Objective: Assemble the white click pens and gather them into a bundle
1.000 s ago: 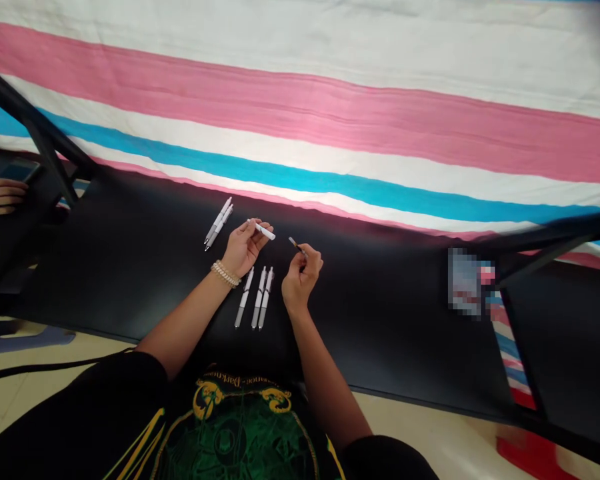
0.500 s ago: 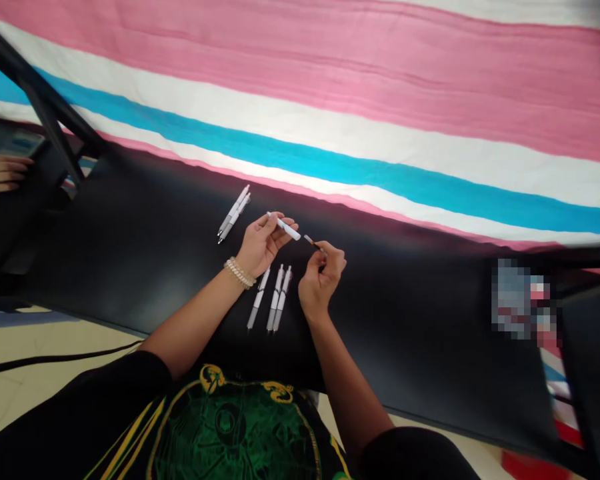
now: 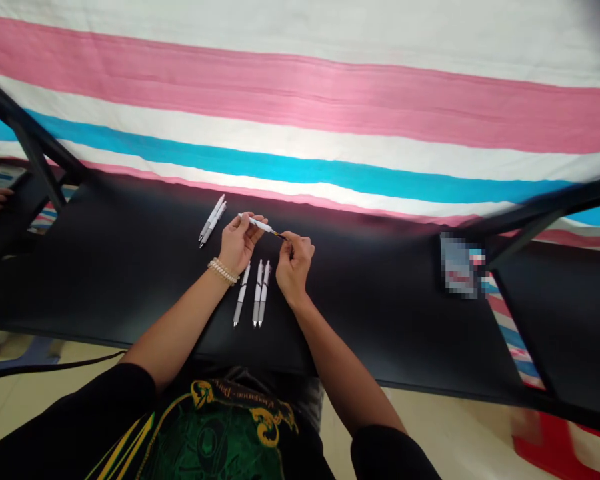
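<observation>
Head | left hand: white pen barrel | right hand: seemingly dark tip

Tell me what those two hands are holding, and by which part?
The left hand pinches a slim white plastic pen barrel by its rear half; the right hand pinches the thin dark piece at the barrel's front tip.

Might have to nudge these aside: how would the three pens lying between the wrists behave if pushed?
Probably roll: the three pens look round and slim on a smooth, glossy table. Likely light and stiff: the left hand holds a similar pen by fingertips while the right hand pinches its tip.
</observation>
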Motion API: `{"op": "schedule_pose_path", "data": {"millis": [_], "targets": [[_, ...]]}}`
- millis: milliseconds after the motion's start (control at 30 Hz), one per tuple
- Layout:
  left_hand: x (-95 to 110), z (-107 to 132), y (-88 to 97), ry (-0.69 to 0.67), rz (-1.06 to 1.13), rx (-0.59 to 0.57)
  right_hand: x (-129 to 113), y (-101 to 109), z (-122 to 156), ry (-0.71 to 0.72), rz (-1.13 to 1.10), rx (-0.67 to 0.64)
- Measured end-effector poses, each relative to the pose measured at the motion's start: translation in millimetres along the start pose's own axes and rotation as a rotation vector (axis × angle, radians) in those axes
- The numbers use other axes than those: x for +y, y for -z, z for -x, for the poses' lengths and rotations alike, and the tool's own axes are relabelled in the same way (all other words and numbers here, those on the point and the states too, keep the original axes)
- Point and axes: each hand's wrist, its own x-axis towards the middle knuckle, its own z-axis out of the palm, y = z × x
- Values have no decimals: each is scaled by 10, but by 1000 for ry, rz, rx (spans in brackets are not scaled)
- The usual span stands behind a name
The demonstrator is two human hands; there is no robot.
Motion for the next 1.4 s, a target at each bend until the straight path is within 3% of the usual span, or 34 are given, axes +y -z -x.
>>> {"op": "schedule_pose_path", "data": {"millis": [133,267,400,600,800,1100,1233,1400], "targets": [[-27,-18,7,-129,-64,6,-5,8,-11,21,36,26],[-86,5,-9,-209,-180,-11,10,0,-28,135,47,-7],[-119,40,-31,-212,-238,-19,-1,-23,-33,178,-73,0],[-78,40,-26,-177,-159,-4,-26,-26,-26,229,-175,6],[-72,24,-7,-185,-169,-6,25,-35,-16,63,-246,-72],[-61,-6,6,-201,-148,39,40,-60,-24,38,-259,-144],[-56,-3,-2,-200,-150,32,28,-51,-31,22,-277,-75],[-54,3,-7,-206,-164,26,16,-44,-39,-42,-297,-102]]}}
